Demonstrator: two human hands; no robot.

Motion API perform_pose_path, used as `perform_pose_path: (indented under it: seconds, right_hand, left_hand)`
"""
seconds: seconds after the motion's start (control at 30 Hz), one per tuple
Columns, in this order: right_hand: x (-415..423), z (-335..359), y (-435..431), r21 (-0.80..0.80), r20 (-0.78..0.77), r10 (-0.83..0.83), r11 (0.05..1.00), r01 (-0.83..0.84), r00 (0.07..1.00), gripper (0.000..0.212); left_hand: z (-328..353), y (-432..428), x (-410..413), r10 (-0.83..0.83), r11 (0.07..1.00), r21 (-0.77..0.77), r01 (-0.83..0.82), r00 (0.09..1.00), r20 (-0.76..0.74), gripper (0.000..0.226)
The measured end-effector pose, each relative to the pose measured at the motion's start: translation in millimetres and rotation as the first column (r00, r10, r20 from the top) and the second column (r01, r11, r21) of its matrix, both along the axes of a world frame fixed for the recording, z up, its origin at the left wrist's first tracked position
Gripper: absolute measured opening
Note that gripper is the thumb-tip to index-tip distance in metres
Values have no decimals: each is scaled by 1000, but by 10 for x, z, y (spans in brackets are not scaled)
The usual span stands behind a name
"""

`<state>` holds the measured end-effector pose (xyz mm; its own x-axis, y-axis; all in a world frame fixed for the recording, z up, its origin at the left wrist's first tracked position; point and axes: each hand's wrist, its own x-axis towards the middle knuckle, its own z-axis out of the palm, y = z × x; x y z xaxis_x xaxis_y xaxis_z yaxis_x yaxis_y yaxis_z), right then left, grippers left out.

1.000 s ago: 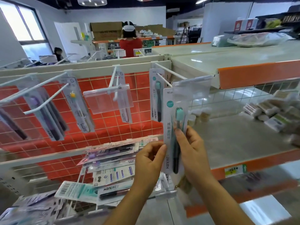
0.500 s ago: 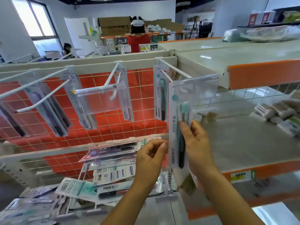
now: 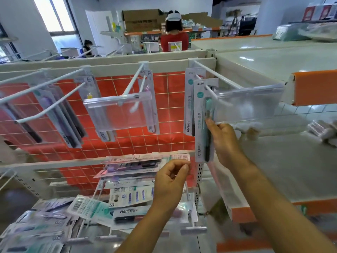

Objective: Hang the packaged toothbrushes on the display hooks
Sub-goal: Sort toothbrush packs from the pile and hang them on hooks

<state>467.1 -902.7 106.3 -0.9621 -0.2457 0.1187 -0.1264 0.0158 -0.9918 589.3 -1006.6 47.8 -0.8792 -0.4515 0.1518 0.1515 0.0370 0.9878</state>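
Right grip: back of the hand toward me, fingers closed on the right edge of the white-card blister pack with a teal toothbrush, about mid-height. The edge hold leaves the punched top free. The pack hangs upright, and the lower wire of the white double-wire display hook seems to pass through its hole. I judge it threaded on and ready to slide rearward.

A matching hung pack sits just behind it. The clear glossy plastic label holder at the hook's tip overlaps the held pack's upper right, so packs must be fed on beneath it.

Left grip: lower left, fingers curled, thumb against forefinger. I cannot tell whether it pinches anything. It hovers over the heap of loose flat packs, probably placed for the next pick.

Card looks stiff and thin, the blister shiny. The wires are slim and smooth-coated, set against a red wire-grid back panel.
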Motion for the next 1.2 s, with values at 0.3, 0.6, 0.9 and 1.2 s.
perform_pose_path:
  seconds: [0.3,0.6,0.9,1.2]
  right_hand:
    - [-543,17,-322,-70,62,-37,997,41,997,31]
    - [-619,58,-416,22,-35,-18,1000,19,999,28]
    - [-425,-451,-452,217,59,-124,970,108,991,42]
    - [212,-957,-670,477,-108,-24,876,73,994,29]
  left_hand:
    - [-28,-222,45,60,993,-97,-60,998,-5,26]
    - [-35,-400,134,103,992,-74,-101,994,30,23]
    - [-108,-615,306,108,984,-142,-104,994,19,22]
    - [-340,-995,404,93,945,-326,-32,981,171,24]
